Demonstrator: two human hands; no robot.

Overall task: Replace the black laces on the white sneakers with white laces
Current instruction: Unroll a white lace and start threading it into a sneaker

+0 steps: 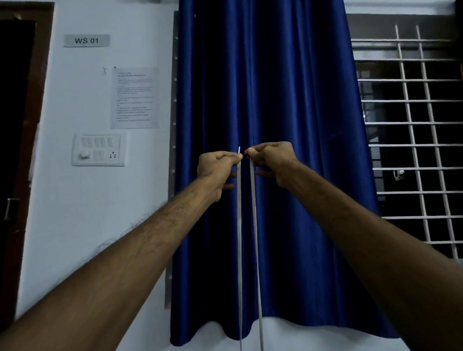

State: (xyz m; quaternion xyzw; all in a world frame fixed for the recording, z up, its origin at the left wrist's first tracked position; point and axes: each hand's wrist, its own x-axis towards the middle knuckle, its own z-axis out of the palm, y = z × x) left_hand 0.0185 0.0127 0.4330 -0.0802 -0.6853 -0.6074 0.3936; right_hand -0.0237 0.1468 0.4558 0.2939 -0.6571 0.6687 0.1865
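Both my arms are stretched out and raised in front of a blue curtain. My left hand (216, 167) pinches one end of a white lace (239, 243) between thumb and forefinger, with the lace's tip sticking up above the fingers. My right hand (270, 162) pinches the other end close beside it. The two flat strands hang straight down, side by side, and run out of the bottom of the view. No sneakers and no black laces are in view.
A blue curtain (275, 95) hangs straight ahead over a window with a white grille (418, 142). On the white wall to the left are a switch panel (98, 149), a printed sheet (134, 98) and a "WS 01" label (86, 40). A dark door (11, 130) stands far left.
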